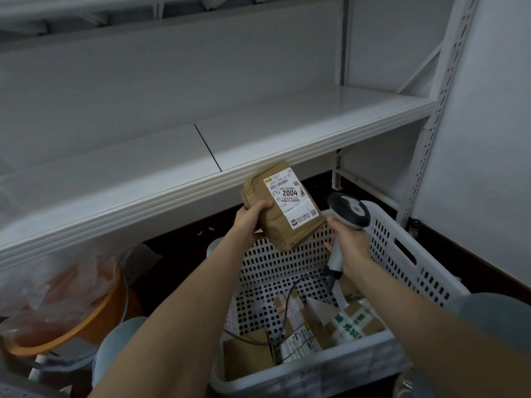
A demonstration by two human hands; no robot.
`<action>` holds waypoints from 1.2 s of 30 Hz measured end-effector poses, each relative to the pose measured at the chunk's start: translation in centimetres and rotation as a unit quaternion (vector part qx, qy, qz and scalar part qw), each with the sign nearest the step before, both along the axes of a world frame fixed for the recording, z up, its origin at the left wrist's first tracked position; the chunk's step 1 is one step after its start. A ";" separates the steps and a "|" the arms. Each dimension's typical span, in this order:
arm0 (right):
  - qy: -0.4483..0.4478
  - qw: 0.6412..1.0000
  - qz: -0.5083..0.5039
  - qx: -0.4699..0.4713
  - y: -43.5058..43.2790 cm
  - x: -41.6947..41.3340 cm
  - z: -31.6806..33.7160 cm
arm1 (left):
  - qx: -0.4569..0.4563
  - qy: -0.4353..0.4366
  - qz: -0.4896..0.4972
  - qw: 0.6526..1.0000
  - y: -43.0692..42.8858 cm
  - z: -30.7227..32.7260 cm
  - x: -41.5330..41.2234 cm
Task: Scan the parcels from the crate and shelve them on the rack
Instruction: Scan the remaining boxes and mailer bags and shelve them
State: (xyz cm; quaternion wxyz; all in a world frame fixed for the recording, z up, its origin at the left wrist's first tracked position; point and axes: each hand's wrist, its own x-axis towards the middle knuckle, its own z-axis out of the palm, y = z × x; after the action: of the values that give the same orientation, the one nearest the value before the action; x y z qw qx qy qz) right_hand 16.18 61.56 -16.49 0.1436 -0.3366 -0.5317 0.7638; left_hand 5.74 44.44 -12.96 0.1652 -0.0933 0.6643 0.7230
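Observation:
My left hand [249, 219] grips a brown paper parcel [275, 222] with a white label reading 2004, held tilted above the white perforated crate [402, 254]. My right hand [349, 248] holds a grey and white barcode scanner [349, 211] by its handle, its head just right of the parcel's label. The scanner's cable runs down into the crate. Several more brown and taped parcels [304, 334] lie in the crate's bottom. The white metal rack shelf [258, 130] stretches above and behind the parcel, with nothing on it.
An orange basin [86, 320] with crumpled clear plastic sits under the shelf at left. The rack's perforated upright [431, 124] stands at right next to a white wall. A dark floor gap lies below the shelf edge.

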 end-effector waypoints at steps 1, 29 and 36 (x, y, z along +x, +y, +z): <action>0.004 1.000 0.000 -0.016 0.4 0.1 0.2 | 0.011 -0.009 0.002 1.000 -0.1 0.1 0.0; 0.059 0.992 0.103 -0.039 0.4 -1.1 1.2 | -0.101 -0.111 -0.154 0.977 1.6 0.5 1.9; 0.077 0.990 0.096 -0.064 0.4 -1.5 2.0 | -0.071 -0.086 -0.187 0.976 1.1 0.5 1.7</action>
State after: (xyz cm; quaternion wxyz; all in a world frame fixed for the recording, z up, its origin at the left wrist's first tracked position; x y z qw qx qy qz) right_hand 14.64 61.92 -14.45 0.0880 -0.2321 -0.4987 0.8305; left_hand 7.45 45.55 -12.45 0.3470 -0.0410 0.7031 0.6193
